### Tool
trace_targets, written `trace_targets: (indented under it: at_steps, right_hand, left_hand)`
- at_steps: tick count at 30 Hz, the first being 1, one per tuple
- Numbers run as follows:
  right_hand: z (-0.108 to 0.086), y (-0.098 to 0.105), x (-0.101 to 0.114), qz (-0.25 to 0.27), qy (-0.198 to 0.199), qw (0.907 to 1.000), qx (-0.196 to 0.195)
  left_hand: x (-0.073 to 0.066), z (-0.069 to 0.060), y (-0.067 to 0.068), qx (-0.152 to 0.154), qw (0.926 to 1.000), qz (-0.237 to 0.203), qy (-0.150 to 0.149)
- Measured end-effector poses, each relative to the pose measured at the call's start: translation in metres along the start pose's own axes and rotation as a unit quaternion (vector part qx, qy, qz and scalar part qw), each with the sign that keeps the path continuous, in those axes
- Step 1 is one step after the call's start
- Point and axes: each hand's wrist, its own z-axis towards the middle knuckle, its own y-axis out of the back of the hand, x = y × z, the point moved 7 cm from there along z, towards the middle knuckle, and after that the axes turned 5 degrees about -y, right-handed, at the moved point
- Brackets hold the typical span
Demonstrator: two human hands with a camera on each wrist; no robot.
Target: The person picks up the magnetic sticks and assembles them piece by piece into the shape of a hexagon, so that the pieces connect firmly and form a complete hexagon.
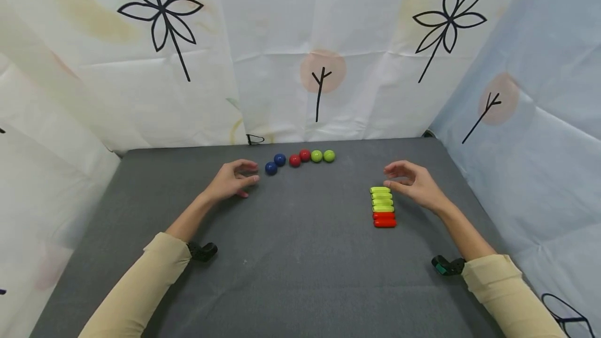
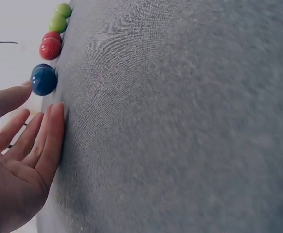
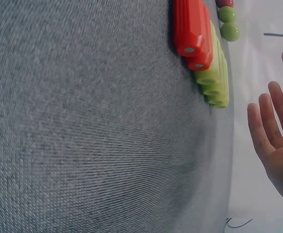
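Observation:
My left hand [image 1: 231, 180] is just left of two blue balls [image 1: 271, 168], fingers apart and holding nothing; in the left wrist view the hand [image 2: 27, 155] is close to a blue ball [image 2: 44, 80]. Two red balls [image 1: 295, 160] and two green balls [image 1: 316, 156] continue the row to the right. My right hand [image 1: 417, 185] hovers by the far end of a column of yellow-green pieces [image 1: 382, 202] and two red pieces [image 1: 384, 223]. In the right wrist view this hand [image 3: 280, 136] has spread fingers and holds nothing, with the red pieces [image 3: 187, 29] lying to its left.
A grey cloth-covered table [image 1: 291, 275] lies under everything. White printed fabric [image 1: 272, 93] hangs behind its far edge, with more fabric [image 1: 554, 171] along the right side and on the left. Dark wrist-worn devices [image 1: 203, 252] show at both sleeves.

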Motion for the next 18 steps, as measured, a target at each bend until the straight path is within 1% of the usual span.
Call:
trace_targets:
  at_steps: [5,9,13,18]
  right_hand:
    - [0.001,0.000,-0.010,0.005,-0.014,0.9998,0.009]
    - [0.000,0.001,-0.016,0.002,-0.026,0.9995,0.018]
    - [0.000,0.000,-0.019,-0.001,-0.030,0.9993,0.023]
    - [0.002,0.000,-0.018,-0.005,-0.033,0.9991,0.027]
  left_hand:
    - [0.003,0.010,-0.006,-0.016,0.9991,-0.032,0.022]
    - [0.005,0.018,-0.009,-0.033,0.9977,-0.050,0.033]
    - [0.003,0.024,-0.013,-0.043,0.9967,-0.061,0.031]
    - [0.002,0.029,-0.017,-0.056,0.9962,-0.062,0.027]
